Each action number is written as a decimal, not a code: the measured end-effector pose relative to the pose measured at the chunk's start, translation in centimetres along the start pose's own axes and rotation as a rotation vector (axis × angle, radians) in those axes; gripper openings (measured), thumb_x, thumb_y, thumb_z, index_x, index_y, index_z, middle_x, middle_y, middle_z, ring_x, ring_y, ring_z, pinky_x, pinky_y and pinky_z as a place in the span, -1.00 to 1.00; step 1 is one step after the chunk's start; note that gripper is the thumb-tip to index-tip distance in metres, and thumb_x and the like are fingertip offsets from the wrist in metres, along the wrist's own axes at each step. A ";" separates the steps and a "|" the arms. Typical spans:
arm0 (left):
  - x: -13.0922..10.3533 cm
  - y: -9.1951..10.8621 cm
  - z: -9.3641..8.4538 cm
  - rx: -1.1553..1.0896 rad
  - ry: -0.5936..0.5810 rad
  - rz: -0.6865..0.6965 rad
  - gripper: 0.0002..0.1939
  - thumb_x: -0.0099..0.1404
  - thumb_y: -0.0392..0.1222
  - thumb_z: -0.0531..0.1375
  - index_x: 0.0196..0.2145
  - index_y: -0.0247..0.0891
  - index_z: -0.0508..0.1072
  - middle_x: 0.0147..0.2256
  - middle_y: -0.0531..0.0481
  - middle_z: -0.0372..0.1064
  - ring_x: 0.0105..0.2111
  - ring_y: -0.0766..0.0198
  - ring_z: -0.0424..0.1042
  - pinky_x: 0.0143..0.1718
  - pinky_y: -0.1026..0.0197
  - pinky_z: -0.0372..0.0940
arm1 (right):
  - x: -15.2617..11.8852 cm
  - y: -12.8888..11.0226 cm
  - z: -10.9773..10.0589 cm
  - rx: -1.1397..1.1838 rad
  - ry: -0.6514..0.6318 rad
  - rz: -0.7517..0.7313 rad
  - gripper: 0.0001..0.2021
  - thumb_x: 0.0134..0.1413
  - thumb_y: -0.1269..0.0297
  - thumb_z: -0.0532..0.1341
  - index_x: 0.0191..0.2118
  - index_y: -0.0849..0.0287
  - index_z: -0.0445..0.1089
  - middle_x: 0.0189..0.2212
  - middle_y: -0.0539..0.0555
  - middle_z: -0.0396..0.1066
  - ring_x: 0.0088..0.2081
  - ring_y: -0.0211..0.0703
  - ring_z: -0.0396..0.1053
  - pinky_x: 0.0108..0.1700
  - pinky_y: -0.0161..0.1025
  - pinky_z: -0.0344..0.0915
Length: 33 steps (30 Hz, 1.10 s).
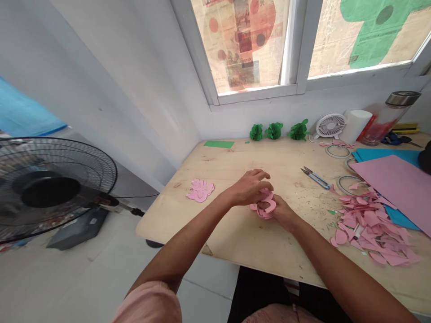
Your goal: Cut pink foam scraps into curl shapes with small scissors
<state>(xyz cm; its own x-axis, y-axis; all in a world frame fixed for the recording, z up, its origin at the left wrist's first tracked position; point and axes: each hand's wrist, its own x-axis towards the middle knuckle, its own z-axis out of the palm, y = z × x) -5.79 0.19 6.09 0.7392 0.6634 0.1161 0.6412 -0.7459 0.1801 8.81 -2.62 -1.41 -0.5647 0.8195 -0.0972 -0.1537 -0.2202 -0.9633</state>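
Near the middle of the table, I hold a pink paper piece [268, 206] with curved, scalloped edges and open gaps between its layers. My right hand [284, 214] grips its right side, the fingertips partly hidden behind the paper. Over its top edge bends my left hand [251, 186], with its upper fingers raised and the lower ones at the paper; the thumb is hidden. To the left lies a separate stack of pink scalloped paper cutouts [201, 190], flat on the wood.
Small scissors [315, 177] lie right of my hands, beside pink paper scraps [372, 224], tape rolls [337, 151] and pink sheets [393, 184]. Green paper figures [274, 131], a small white fan [330, 125] and a glass bottle [387, 119] stand along the wall. A floor fan [50, 188] is left.
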 end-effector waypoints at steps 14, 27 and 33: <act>-1.2 -0.4 -0.2 -0.303 -0.144 -0.071 -0.71 0.22 -0.25 0.06 -0.12 -0.11 0.42 -0.17 -0.05 0.34 -0.23 0.28 0.35 -0.28 0.27 0.19 | -0.2 -0.1 -0.3 0.190 -0.130 0.021 -0.89 -0.15 0.32 0.25 -0.52 0.22 0.32 -0.52 0.00 0.28 -0.48 -0.29 0.17 -0.47 -0.32 0.04; -1.9 -0.8 -0.4 -0.379 -0.121 -0.075 -0.70 0.22 -0.23 0.09 -0.08 -0.12 0.40 -0.13 -0.08 0.32 -0.16 0.23 0.35 -0.24 0.24 0.22 | -0.6 -0.6 -0.8 0.352 -0.291 0.082 -0.70 -0.04 0.09 0.21 -0.28 0.23 0.39 -0.35 0.15 0.36 -0.30 -0.16 0.30 -0.32 -0.26 0.22; -2.1 -0.2 -0.4 -0.424 -0.055 -0.108 -0.71 0.22 -0.21 0.09 -0.09 -0.12 0.40 -0.12 -0.08 0.32 -0.15 0.23 0.35 -0.19 0.22 0.24 | -0.4 -0.2 -0.7 0.314 -0.224 0.096 -0.80 -0.05 0.20 0.24 -0.35 0.24 0.40 -0.37 0.13 0.36 -0.35 -0.20 0.30 -0.35 -0.28 0.21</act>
<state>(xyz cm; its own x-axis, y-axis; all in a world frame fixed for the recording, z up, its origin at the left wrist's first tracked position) -7.60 -1.02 6.24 0.6897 0.7237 0.0245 0.5828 -0.5748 0.5744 9.66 -2.51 -1.39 -0.7460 0.6595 -0.0925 -0.3129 -0.4697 -0.8255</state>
